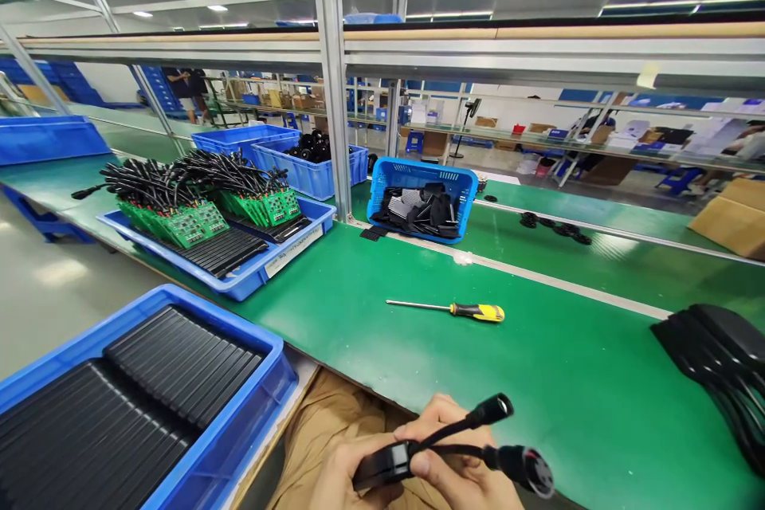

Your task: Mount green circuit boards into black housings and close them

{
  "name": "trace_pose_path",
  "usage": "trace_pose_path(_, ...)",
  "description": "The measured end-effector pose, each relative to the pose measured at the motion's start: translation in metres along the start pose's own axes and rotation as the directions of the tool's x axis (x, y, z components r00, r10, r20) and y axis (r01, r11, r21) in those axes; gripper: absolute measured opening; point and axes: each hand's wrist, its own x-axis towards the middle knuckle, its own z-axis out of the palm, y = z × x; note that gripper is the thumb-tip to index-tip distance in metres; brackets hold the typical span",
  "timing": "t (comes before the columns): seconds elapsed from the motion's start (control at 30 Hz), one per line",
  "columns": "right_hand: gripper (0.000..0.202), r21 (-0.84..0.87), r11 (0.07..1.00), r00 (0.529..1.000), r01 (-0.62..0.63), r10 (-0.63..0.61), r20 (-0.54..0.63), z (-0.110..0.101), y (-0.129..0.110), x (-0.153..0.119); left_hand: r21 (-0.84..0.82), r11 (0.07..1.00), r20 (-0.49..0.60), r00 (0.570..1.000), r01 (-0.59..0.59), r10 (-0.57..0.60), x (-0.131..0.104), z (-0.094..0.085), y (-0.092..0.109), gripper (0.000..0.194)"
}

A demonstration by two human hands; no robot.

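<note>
Low in the view, over my lap at the bench edge, I hold a black plastic case (382,465) with two short cables coming out of its end. One cable ends in a slim round connector (493,409), the other in a wider round connector (526,470) with its open face outward. My left hand (343,468) is closed round the case body. My right hand (463,474) is closed at the end where the cables leave, thumb and fingers pressed on it. The case's underside is hidden by my hands. Beyond them a yellow and black screwdriver (475,311) lies on the green bench.
At left, a blue tray (287,382) holds rows of black cases. Behind it, another blue tray (254,283) carries green circuit boards (191,223) with black cables. A blue basket (460,235) contains black parts. Curved black parts (717,351) lie at right. A metal post (331,80) rises mid-bench.
</note>
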Motion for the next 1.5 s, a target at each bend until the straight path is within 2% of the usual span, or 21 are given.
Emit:
trace_pose_path(0.1,0.025,0.089,0.996,0.999,0.009,-0.012,0.035,-0.002,-0.005,0.003,-0.088,0.995,0.014,0.999,0.050,-0.049,0.001,0.002,0.001,0.021)
trace_pose_path(0.2,0.034,0.212,0.977,0.994,0.039,-0.059,0.089,-0.006,-0.011,0.008,-0.210,0.977,0.040,0.998,0.046,-0.039,0.003,0.002,0.001,0.025)
trace_pose_path(0.3,0.035,0.178,0.984,0.995,0.021,-0.038,0.094,-0.008,-0.008,0.009,-0.275,0.961,-0.023,0.999,0.024,-0.031,0.003,0.004,-0.001,0.027)
trace_pose_path(0.43,0.036,0.138,0.989,0.998,0.058,-0.057,-0.007,-0.001,0.011,0.003,-0.260,0.965,-0.094,0.995,0.013,-0.039,0.001,0.008,-0.004,0.028)
trace_pose_path(0.57,0.026,0.154,0.987,0.997,0.055,-0.047,-0.054,0.005,0.023,-0.002,-0.267,0.963,-0.093,0.994,0.027,-0.054,0.001,0.010,-0.006,0.029)
trace_pose_path(0.67,0.023,0.158,0.983,0.994,0.094,-0.084,-0.069,0.002,0.014,0.000,-0.290,0.956,-0.066,0.996,0.043,-0.065,0.004,0.009,-0.005,0.027)
trace_pose_path(0.77,0.018,0.161,0.986,0.997,0.032,-0.021,-0.068,-0.004,-0.001,0.003,-0.298,0.953,-0.049,0.996,0.059,-0.077,0.007,0.007,-0.002,0.030)
trace_pose_path(0.83,0.019,0.122,0.993,0.992,0.009,0.006,-0.125,-0.005,-0.005,0.004,-0.300,0.951,-0.052,0.994,0.079,-0.099,0.009,0.008,0.001,0.033)
trace_pose_path(0.97,0.025,0.086,0.994,0.965,0.070,-0.046,-0.260,0.003,0.002,0.002,-0.310,0.946,-0.090,0.988,0.095,-0.129,0.012,0.013,0.007,0.032)
trace_pose_path(1.1,0.033,0.178,0.983,0.970,0.040,0.004,-0.243,0.008,0.011,0.003,-0.340,0.937,-0.066,0.991,0.086,-0.115,0.013,0.011,0.009,0.029)
trace_pose_path(1.17,0.040,0.201,0.979,0.985,0.021,0.014,-0.173,0.006,0.012,0.004,-0.358,0.931,-0.028,0.995,0.078,-0.094,0.013,0.008,0.009,0.024)
trace_pose_path(1.27,0.041,0.137,0.990,0.998,0.012,-0.003,-0.067,0.004,0.012,0.002,-0.361,0.931,-0.017,0.997,0.060,-0.071,0.010,0.006,0.006,0.020)
trace_pose_path(1.43,0.037,-0.024,0.995,0.982,0.097,-0.099,-0.164,0.008,0.015,-0.002,-0.288,0.956,-0.094,0.991,0.060,-0.091,0.007,0.011,0.001,0.030)
trace_pose_path(1.5,0.038,-0.034,0.994,0.981,0.107,-0.111,-0.162,0.005,0.012,-0.001,-0.239,0.971,-0.115,0.992,0.018,-0.047,0.009,0.010,0.004,0.031)
